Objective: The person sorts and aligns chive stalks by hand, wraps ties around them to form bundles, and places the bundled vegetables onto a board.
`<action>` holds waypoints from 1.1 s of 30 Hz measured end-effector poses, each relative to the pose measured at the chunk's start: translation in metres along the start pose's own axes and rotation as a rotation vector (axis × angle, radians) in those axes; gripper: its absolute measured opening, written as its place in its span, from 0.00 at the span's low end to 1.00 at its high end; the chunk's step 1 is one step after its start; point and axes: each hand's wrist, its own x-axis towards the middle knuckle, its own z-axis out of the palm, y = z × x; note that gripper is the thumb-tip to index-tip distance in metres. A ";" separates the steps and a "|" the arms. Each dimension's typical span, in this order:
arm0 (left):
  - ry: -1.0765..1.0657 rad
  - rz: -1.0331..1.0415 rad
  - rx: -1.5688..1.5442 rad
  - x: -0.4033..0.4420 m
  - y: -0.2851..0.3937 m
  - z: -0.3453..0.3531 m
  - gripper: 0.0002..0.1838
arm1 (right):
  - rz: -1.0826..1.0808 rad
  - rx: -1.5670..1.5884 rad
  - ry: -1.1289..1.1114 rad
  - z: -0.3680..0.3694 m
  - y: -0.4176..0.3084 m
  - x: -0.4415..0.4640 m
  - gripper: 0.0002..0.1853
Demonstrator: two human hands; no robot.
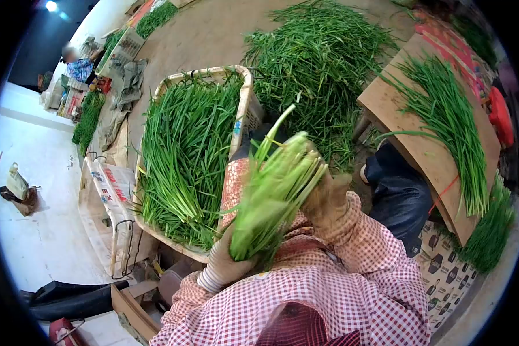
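A bunch of green chives [277, 199] with pale stalk ends is held slantwise before my chest, partly smeared by motion. My left hand [229, 260], in a light glove with a striped cuff, is wrapped round its lower, leafy part. Beside the pale ends is my right hand [327, 193], also gloved. It is blurred, so I cannot make out its fingers or whether it grips any stalks. One stalk sticks out above the bunch. Just to the left stands a plastic crate [245, 106] filled with loose chives [184, 155].
A big heap of chives [317, 57] lies on the floor ahead. On the right, a board table [386, 95] bears more chives [444, 115], with another pile [490, 230] below. An empty-looking white crate [101, 225] stands left. A person [81, 68] sits far left.
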 end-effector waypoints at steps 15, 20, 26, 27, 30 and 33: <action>-0.548 0.107 0.342 0.037 0.031 -0.025 0.38 | 0.095 0.186 -0.160 -0.049 -0.056 0.001 0.34; -0.485 0.069 0.562 0.072 0.070 -0.099 0.17 | 0.108 0.169 -0.105 -0.050 -0.059 -0.002 0.30; 0.272 0.409 0.349 0.127 0.102 -0.079 0.14 | 0.155 0.096 -0.131 -0.037 -0.063 0.000 0.30; 0.243 0.437 0.362 0.138 0.102 -0.061 0.13 | 0.168 0.060 -0.103 -0.037 -0.062 0.001 0.30; -0.315 0.098 0.315 0.165 0.103 -0.008 0.18 | 0.213 -0.065 0.010 -0.026 -0.065 0.002 0.30; -0.380 0.068 0.305 0.168 0.085 0.023 0.18 | 0.116 0.018 0.165 -0.021 -0.057 0.001 0.29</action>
